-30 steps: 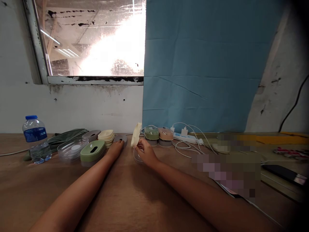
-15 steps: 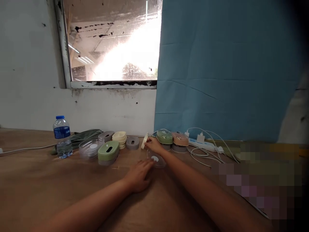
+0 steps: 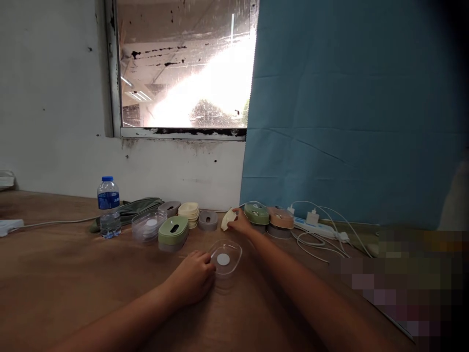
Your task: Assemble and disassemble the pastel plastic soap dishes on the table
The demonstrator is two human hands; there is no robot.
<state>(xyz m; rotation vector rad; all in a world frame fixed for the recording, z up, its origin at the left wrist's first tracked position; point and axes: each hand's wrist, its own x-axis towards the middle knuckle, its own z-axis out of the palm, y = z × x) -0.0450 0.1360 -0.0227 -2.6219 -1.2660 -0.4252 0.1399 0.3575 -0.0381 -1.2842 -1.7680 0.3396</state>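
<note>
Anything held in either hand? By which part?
Right hand: a cream plastic tray, by its right edge. Left hand: a clear plastic container, by its left side, near the rim.

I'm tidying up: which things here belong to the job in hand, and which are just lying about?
Likely the job: clear container at left hand; cream piece in right hand; cream stack; green-topped boxes.

Likely lying about: water bottle; power strip; dark green fabric.

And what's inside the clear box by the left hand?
A round white patch shows at the bottom of the clear box. The left hand covers part of its left rim, hiding that bit.
</note>
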